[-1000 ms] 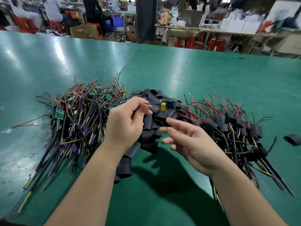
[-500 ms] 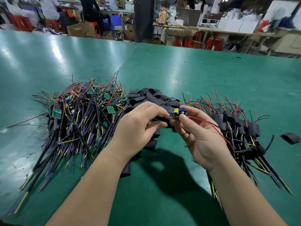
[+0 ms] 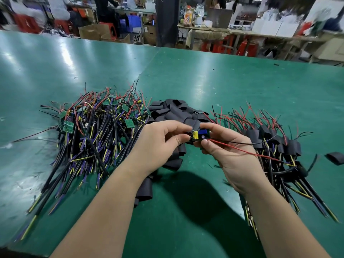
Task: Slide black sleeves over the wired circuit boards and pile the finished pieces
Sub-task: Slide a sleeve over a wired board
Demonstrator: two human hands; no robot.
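Item: circuit board point(image 3: 201, 134), frame centre | Hold: left hand point(image 3: 158, 144) and right hand point(image 3: 225, 155) both pinch it | Handling: probably light, rigid, fragile; grip edges | Sleeves point(image 3: 175, 110): soft, behind.

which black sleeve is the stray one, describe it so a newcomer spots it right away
On the green table, find the pile of finished pieces on the right, black-sleeved with red wires sticking up. Just past its right edge lies one black sleeve. It lies alone on bare mat with no wires, unlike the heap of loose sleeves in the middle.
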